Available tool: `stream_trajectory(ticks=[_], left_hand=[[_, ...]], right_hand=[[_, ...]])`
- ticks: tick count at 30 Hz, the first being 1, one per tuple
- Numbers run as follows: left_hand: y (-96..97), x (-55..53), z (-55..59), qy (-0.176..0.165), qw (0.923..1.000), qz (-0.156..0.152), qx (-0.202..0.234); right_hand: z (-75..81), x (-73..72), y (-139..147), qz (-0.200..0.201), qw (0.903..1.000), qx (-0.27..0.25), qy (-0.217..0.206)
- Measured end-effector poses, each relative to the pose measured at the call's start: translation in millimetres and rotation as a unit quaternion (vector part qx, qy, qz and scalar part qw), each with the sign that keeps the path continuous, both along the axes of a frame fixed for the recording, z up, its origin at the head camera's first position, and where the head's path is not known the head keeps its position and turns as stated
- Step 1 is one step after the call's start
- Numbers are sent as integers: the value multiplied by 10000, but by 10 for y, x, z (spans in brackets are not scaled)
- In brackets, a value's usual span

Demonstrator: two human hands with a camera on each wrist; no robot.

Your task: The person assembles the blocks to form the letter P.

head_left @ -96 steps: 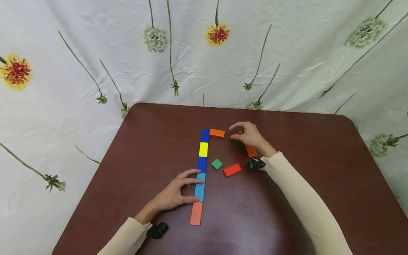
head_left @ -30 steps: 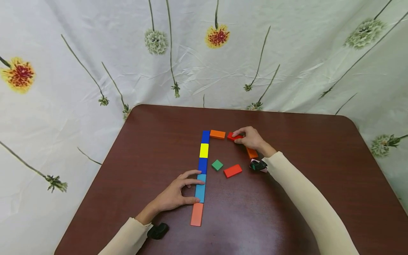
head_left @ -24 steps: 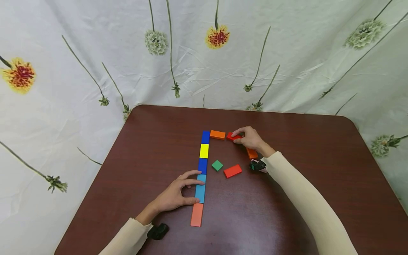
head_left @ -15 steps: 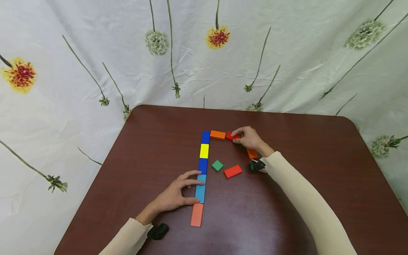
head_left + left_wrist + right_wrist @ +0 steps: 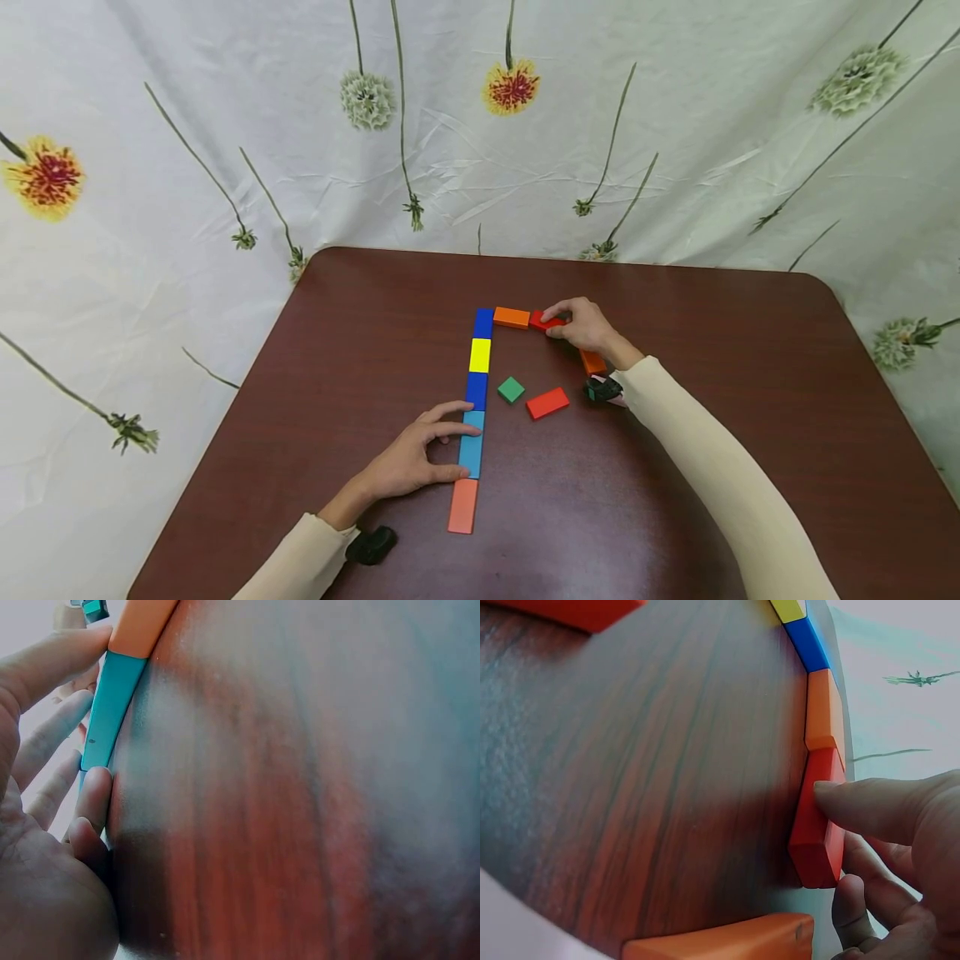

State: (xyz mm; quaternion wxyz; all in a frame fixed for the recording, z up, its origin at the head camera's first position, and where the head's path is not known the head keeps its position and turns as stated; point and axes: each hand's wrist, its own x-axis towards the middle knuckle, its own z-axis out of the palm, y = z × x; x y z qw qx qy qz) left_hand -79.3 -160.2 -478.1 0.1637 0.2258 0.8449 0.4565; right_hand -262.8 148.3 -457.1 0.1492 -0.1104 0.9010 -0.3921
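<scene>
A row of flat wooden blocks runs up the table in the head view: salmon [image 5: 462,506], light blue [image 5: 471,454], blue [image 5: 476,390], yellow [image 5: 479,356] and blue [image 5: 484,322]. My left hand [image 5: 401,460] touches the light blue stretch from its left side, thumb near the lower end and straight fingers near the upper. From the row's top, an orange block [image 5: 512,317] extends rightward. My right hand [image 5: 588,323] pinches a red block [image 5: 810,832] whose end meets that orange block; its right part is hidden by the fingers.
Inside the corner lie a green block [image 5: 512,389] and another red block [image 5: 547,403]. A second orange block [image 5: 593,361] lies beneath my right wrist, with a pinkish block [image 5: 619,401] partly hidden there. A flower-print cloth [image 5: 450,167] hangs behind the table's far edge.
My right hand has come down onto the red block and slid it left until it meets the orange block. The left hand has stayed in place.
</scene>
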Motion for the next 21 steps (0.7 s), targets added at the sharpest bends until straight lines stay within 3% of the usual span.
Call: stream_trajectory(ticks=[21], left_hand=[[-1,6,0,-34,10000,30,13]], right_hand=[[-22,0,-29,-191,9998,55,-53]])
